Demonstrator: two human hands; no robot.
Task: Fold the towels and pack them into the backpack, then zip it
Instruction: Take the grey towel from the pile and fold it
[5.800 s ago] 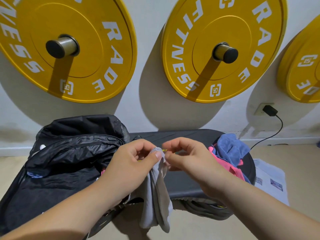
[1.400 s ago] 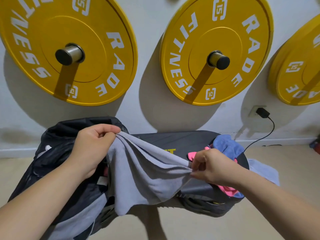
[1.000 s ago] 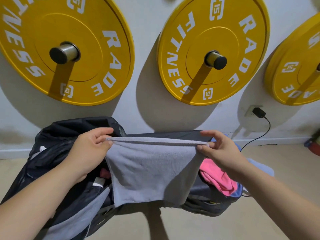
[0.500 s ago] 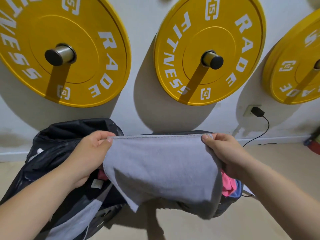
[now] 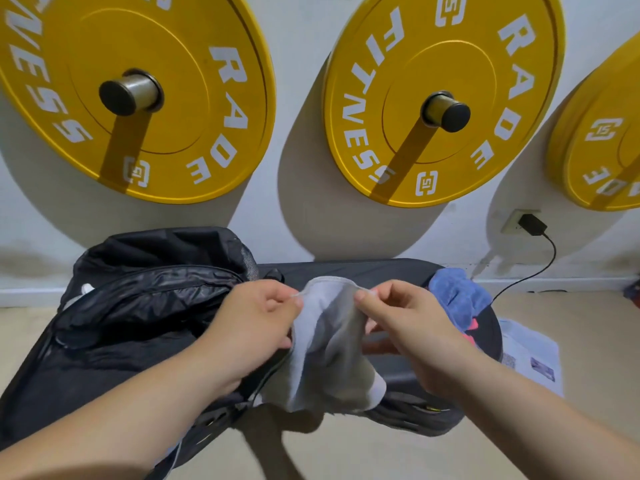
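A grey towel (image 5: 329, 344) hangs doubled between my hands above the black bench (image 5: 388, 271). My left hand (image 5: 256, 317) pinches its top edge on the left, my right hand (image 5: 401, 320) pinches the top edge on the right, and the two hands are close together. The black backpack (image 5: 138, 306) lies on the bench's left end, directly left of my left hand. A blue towel (image 5: 457, 292) lies crumpled on the bench's right end, on top of a pink towel (image 5: 471, 327) that shows only at its edge.
Yellow weight plates (image 5: 443, 98) hang on pegs on the white wall behind the bench. A black charger (image 5: 531, 225) sits in a wall socket at the right with its cable running down. A sheet of paper (image 5: 530, 355) lies on the beige floor by the bench's right end.
The towel was stretched wide between my hands half a second ago. Both hands have come together at the middle, and the towel now hangs doubled in a narrow bundle.
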